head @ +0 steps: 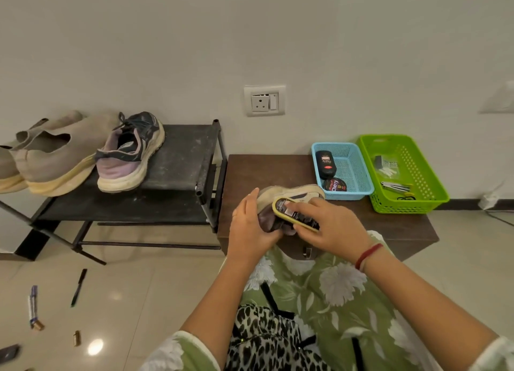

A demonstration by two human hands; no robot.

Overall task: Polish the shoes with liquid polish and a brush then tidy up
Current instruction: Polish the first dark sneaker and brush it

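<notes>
Brown low table (278, 170), left hand (250, 229) gripping worn beige shoe (289, 194), right hand (331, 226) clasping yellow-edged brush (289, 211) on it

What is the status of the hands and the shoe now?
Left hand steadies shoe on table. Right hand presses brush on it. Nothing in the way.

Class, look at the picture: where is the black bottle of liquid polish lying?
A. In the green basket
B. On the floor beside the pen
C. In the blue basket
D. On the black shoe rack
C: the black bottle of liquid polish lies inside the blue basket, next to a round polish tin.
</notes>
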